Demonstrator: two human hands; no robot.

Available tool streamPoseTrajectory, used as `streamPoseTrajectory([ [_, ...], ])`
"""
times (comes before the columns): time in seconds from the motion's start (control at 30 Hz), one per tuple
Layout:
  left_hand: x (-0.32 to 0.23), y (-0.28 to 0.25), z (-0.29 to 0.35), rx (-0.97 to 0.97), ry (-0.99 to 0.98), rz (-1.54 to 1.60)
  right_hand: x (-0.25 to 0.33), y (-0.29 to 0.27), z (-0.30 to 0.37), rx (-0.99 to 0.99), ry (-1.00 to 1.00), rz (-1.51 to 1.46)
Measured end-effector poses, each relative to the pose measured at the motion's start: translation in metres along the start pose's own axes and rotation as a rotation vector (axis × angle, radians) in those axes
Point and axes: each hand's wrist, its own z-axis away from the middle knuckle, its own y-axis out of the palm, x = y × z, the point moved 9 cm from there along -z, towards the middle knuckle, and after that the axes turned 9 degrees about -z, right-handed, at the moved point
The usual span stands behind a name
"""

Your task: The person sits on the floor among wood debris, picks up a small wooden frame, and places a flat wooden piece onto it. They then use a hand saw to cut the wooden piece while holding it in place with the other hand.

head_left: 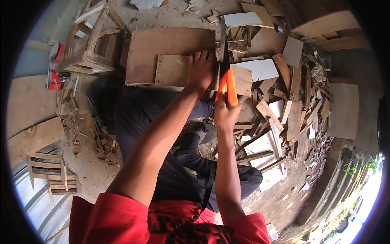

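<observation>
The floor is bare packed dirt (87, 171), littered with wood chips. A heap of timber offcuts (294, 101) covers the right side. A rough wooden stool frame (91, 40) stands at upper left, and a small slatted pallet (53, 173) lies at lower left. Daylight and green plants (359, 166) show at lower right.

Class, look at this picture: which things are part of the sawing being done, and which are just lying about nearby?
In use:
- left hand, pressing on the small plywood board
- right hand, gripping the orange-handled handsaw
- large board underneath

Lying about:
- wooden stool frame
- pile of wood offcuts
- white panel pieces
- red object at left
</observation>
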Motion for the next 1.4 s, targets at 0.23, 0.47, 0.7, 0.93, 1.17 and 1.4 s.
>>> streamPoseTrajectory([
  [0.23, 0.009, 0.01, -0.001, -0.066, 0.015, -0.087, -0.007, -0.02, 0.063, 0.036, -0.024, -0.069],
  [0.47, 0.002, -0.001, 0.002, -0.001, 0.002, 0.061, -0.011, -0.08, 0.209, 0.075, -0.082, 0.217],
  [0.7, 0.007, -0.005, 0.003, -0.097, 0.034, -0.036, -0.002, -0.025, 0.068, 0.067, -0.033, -0.003],
  [0.93, 0.006, 0.003, -0.013, 0.004, -0.071, 0.036, 0.02, 0.02, -0.03, 0.046, -0.117, 0.04],
  [1.17, 0.011, 0.007, -0.009, -0.053, -0.032, -0.042, -0.003, -0.057, 0.133, 0.035, 0.022, 0.036],
  [1.4, 0.01, -0.002, -0.006, -0.068, -0.023, 0.02, 0.009, -0.067, 0.124, 0.071, 0.044, -0.025],
])
